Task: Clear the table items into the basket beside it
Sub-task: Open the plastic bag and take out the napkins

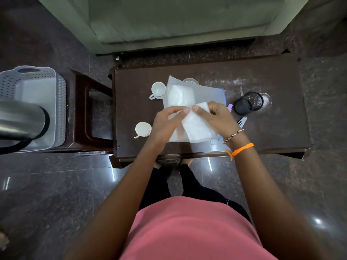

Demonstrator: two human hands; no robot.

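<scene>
A dark brown table (272, 132) carries a translucent zip pouch (204, 93) with white folded material inside. My left hand (167, 121) and my right hand (216, 115) both grip a white folded cloth (197, 128) over the pouch's near edge, thumbs nearly touching. Two small white cups sit left of the pouch: one upright (158, 89), one upside down (142, 129). A black mesh pen holder (247, 103) lies on its side to the right, with a hair clip (242, 121) beside my right wrist. The grey perforated basket (56, 102) stands on a stool at the left.
A clear glass rim (190, 81) peeks out behind the pouch. A small purple item (230, 106) lies by my right hand. A steel flask (20, 119) lies in the basket. The dark stool (90, 113) sits between basket and table. A grey sofa (178, 19) lies beyond the table.
</scene>
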